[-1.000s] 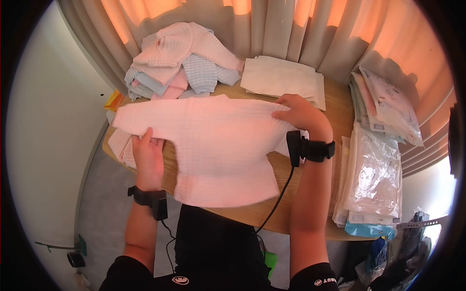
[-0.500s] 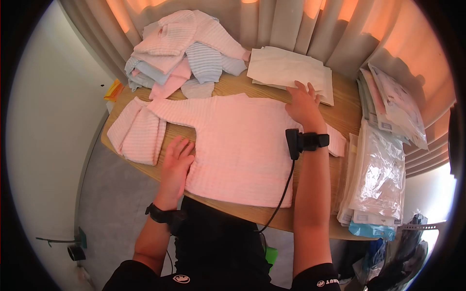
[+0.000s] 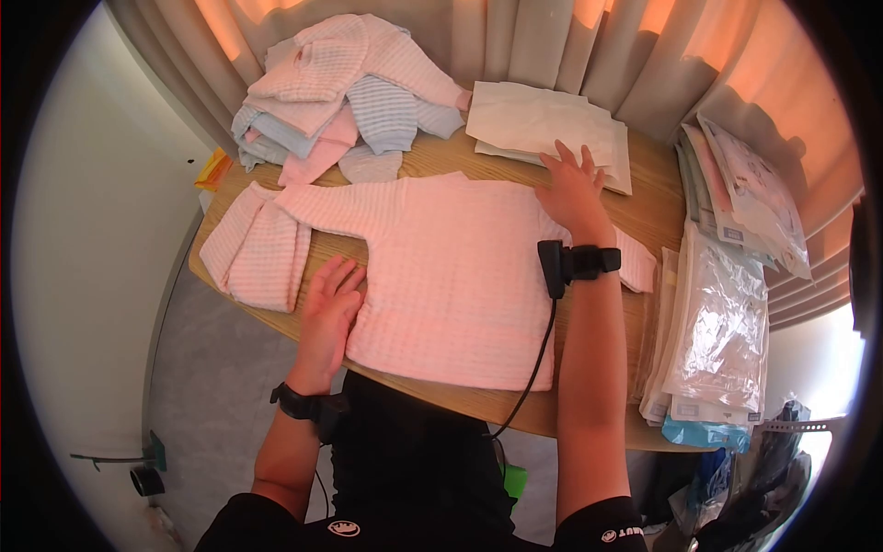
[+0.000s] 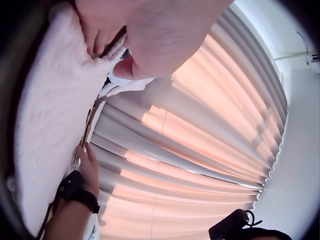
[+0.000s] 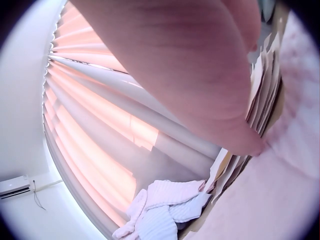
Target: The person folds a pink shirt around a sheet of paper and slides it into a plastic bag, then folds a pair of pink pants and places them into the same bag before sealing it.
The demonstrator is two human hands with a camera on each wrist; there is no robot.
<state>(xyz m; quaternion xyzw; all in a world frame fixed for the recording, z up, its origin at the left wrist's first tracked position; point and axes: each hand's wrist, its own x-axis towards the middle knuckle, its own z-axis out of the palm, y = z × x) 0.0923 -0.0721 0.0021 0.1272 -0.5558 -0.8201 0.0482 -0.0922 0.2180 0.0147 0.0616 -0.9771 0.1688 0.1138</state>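
A pale pink striped knit sweater [image 3: 451, 276] lies spread flat on the wooden table in the head view, its hem toward the person. At its left side edge, below the sleeve, rests my left hand [image 3: 326, 317] with fingers extended. My right hand [image 3: 575, 198] lies over the sweater's upper right shoulder, fingers spread, partly hiding the right sleeve. In the right wrist view the thumb side of this hand touches the pink fabric [image 5: 260, 200]. The left sleeve reaches across to a folded pink striped garment [image 3: 262, 248] at the table's left end.
Behind the sweater sits a heap of pink and blue knit garments [image 3: 322, 92]. White flat sheets [image 3: 543, 124] lie at the back, close beyond my right fingertips. Clear-bagged packages [image 3: 717, 331] are stacked along the right edge. A curtain [image 3: 524, 46] hangs behind the table [image 3: 441, 161].
The sweater, held raised by both hands earlier, now lies flat on the table. My left hand has let go of the sleeve and moved to the side edge; my right fingers have spread.
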